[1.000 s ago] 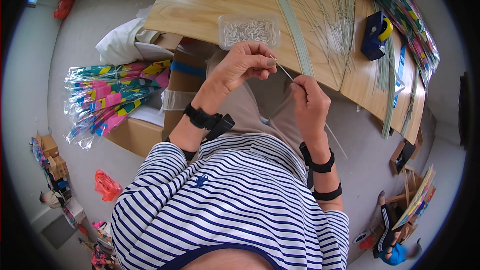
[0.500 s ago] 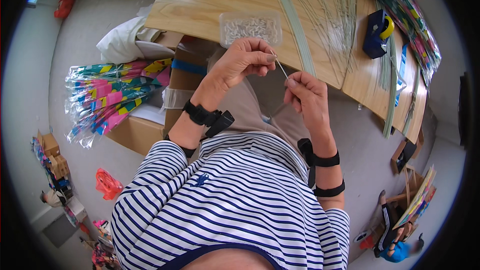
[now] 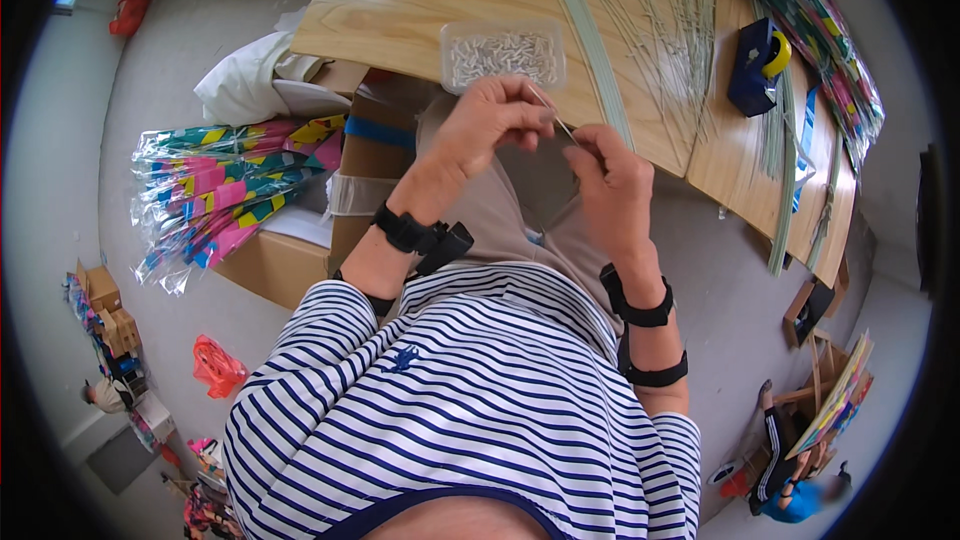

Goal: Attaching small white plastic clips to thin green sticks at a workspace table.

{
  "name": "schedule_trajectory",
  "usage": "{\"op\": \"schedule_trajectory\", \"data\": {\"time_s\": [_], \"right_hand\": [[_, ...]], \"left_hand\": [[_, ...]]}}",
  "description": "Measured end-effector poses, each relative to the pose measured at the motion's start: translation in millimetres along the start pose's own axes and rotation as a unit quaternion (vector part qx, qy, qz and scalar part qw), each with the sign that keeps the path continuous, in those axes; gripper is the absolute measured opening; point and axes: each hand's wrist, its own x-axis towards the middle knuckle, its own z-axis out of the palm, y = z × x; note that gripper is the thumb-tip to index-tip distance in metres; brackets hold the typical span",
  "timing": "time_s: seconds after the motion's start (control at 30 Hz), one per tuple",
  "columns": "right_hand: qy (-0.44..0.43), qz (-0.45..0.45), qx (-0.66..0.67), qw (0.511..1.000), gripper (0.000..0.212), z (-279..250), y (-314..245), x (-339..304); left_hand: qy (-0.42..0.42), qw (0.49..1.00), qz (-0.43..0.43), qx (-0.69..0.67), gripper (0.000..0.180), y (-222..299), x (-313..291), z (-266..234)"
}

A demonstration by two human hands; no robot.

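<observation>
Head view: we held a thin rod (image 3: 564,128) by the counter's (image 3: 380,15) near edge

Our left hand (image 3: 505,120) pinched the rod's upper part between thumb and fingers; our right hand (image 3: 612,180) gripped it lower down, fingers curled. We had a clear tub (image 3: 448,52) of small white pieces (image 3: 505,55) close to that edge. Beside it, a bundle of pale green sticks (image 3: 592,55) reached the edge, and a dark blue tape dispenser (image 3: 747,80) stood toward the right edge.

thin stick (image 3: 564,127) partly hidden by fingers (image 3: 538,116), table (image 3: 385,15) cut off above, distant co-worker (image 3: 792,505) blurred
</observation>
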Motion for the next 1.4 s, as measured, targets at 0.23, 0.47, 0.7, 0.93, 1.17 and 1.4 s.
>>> {"op": "schedule_trajectory", "data": {"time_s": [0.23,0.47,0.7,0.93,1.17,1.4], "right_hand": [[-0.044,0.11,0.054,0.991,0.006,-35,23,-24],[-0.165,0.327,0.29,0.884,0.01,-51,16,-24],[0.045,-0.043,-0.053,0.997,0.005,-22,28,-25],[-0.025,0.139,0.092,0.986,0.006,-11,6,-12],[-0.066,0.184,0.154,0.969,0.005,-7,20,-8],[0.091,-0.098,-0.055,0.989,0.011,5,16,-6]], "left_hand": [[0.031,0.998,0.039,-0.026,0.01,13,7,-29],[-0.019,0.998,0.042,-0.048,0.009,9,12,-26],[0.008,1.0,0.026,-0.008,0.009,13,13,-21],[-0.027,0.999,-0.004,-0.032,0.011,-3,11,-3],[-0.006,0.998,0.01,0.058,0.009,7,13,-11],[-0.034,0.999,-0.039,0.016,0.011,-10,7,14]]}}
